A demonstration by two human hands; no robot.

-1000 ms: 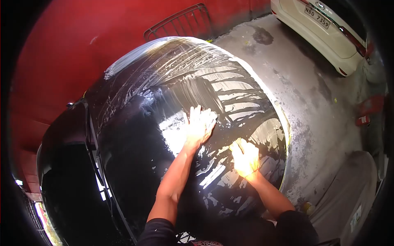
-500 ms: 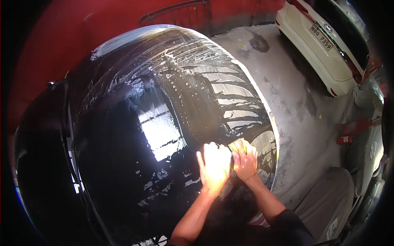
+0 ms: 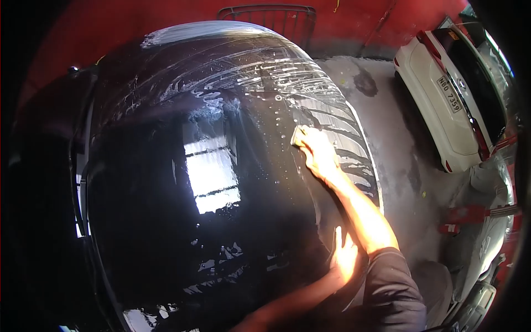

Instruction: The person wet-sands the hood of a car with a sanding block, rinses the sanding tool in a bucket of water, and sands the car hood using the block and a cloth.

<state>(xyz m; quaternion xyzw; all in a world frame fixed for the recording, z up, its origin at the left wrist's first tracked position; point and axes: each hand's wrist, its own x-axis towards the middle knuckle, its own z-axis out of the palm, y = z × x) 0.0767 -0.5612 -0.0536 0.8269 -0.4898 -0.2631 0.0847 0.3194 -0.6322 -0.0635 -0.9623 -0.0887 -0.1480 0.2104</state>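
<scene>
A wet, glossy black car panel (image 3: pixel 260 193), apparently the hood, fills the middle of the head view. My right hand (image 3: pixel 321 154) reaches far across it, fingers closed over a small pale-yellow pad (image 3: pixel 298 136) that presses on the surface. Most of the pad is hidden under the fingers, so its exact kind is unclear. Closer to me, my left hand (image 3: pixel 345 257) is low over the panel beside my right forearm. Its visible fingers are stretched and apart, with nothing seen in them. Whitish streaks and droplets cover the panel's far and right parts.
A white car (image 3: pixel 442 105) is parked at the upper right on the grey concrete floor (image 3: pixel 395 127). Behind the black panel stands a red wall (image 3: pixel 365 27) with a dark metal rack (image 3: pixel 271 16). A red metal object (image 3: pixel 464 214) sits at the right.
My right hand has moved up and away along the panel with the pad, leaving my left hand. My left hand has shifted right and nearer my body. The view has turned slightly.
</scene>
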